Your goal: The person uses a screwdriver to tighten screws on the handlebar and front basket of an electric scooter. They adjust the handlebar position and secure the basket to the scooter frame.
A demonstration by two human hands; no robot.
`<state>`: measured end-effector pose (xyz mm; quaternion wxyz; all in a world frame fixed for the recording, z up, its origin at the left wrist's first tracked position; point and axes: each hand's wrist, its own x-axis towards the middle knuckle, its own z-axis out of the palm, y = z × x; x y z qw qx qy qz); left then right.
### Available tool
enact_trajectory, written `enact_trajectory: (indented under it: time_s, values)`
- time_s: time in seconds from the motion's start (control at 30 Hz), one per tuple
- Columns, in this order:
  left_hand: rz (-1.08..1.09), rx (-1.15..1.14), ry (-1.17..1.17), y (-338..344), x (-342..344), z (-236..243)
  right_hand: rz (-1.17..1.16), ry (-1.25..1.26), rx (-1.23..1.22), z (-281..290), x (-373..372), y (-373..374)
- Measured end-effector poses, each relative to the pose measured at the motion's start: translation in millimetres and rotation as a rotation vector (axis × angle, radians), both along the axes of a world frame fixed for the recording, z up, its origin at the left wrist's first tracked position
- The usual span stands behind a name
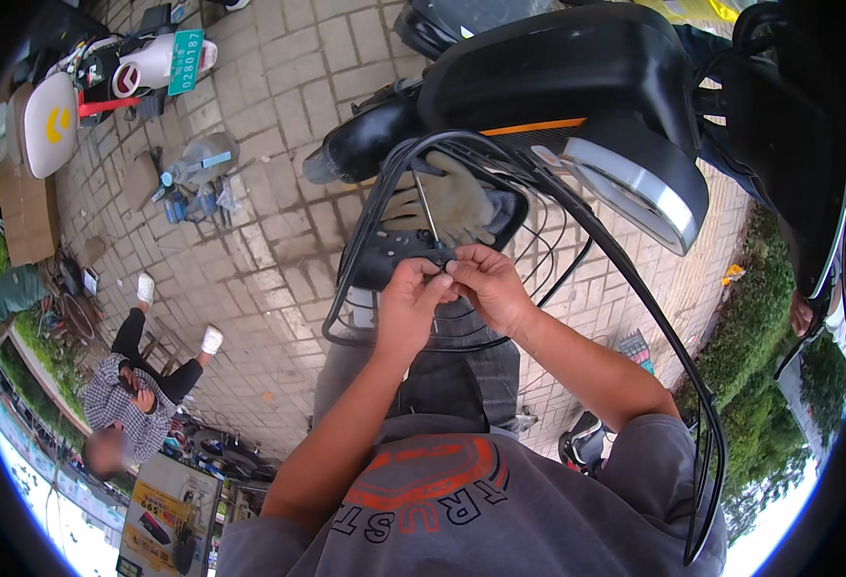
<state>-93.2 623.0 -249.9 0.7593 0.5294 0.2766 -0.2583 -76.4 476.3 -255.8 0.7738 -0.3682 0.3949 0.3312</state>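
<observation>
My left hand (406,306) and my right hand (492,294) meet in front of me, both closed in a fingertip pinch. Between them is a small dark piece (435,257), mostly hidden by the fingers; I cannot make out its kind. Just beyond the fingertips lies a pale work glove (461,200) on a black tray-like surface (373,258). A thin metal shaft (427,207), like a screwdriver's, runs beside the glove toward my fingers. Long black cables (348,252) loop around this spot and pass over my right forearm toward my right side.
A black scooter body (557,72) with an orange stripe stands ahead. Tools and a clear jug (203,159) lie on the brick paving (293,106). A white scooter (158,62) is parked far left. A person (134,394) sits at left. Hedges (755,356) line the right.
</observation>
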Motion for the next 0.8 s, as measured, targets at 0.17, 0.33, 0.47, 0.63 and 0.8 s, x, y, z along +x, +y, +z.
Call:
enact_trajectory:
  time_s: [0.17, 0.33, 0.47, 0.63, 0.8]
  values:
    - [0.001, 0.033, 0.014, 0.4, 5.0, 4.3, 0.017, -0.025, 0.074, -3.4, -4.1, -4.8]
    - [-0.049, 0.216, -0.012, 0.5, 6.7, 6.2, 0.035, -0.015, 0.087, -0.8, -3.6, -4.1]
    - [-0.164, 0.298, 0.038, 5.4, 11.8, 9.2, 0.016, -0.012, 0.11, -2.0, -1.0, -5.2]
    - [-0.133, 0.207, 0.207, 7.0, 18.9, 15.9, 0.157, -0.08, 0.059, -6.2, 1.4, -12.9]
    - [-0.241, 0.345, 0.197, 8.3, 27.6, 22.9, 0.2, -0.082, 0.025, -4.6, 1.8, -11.4]
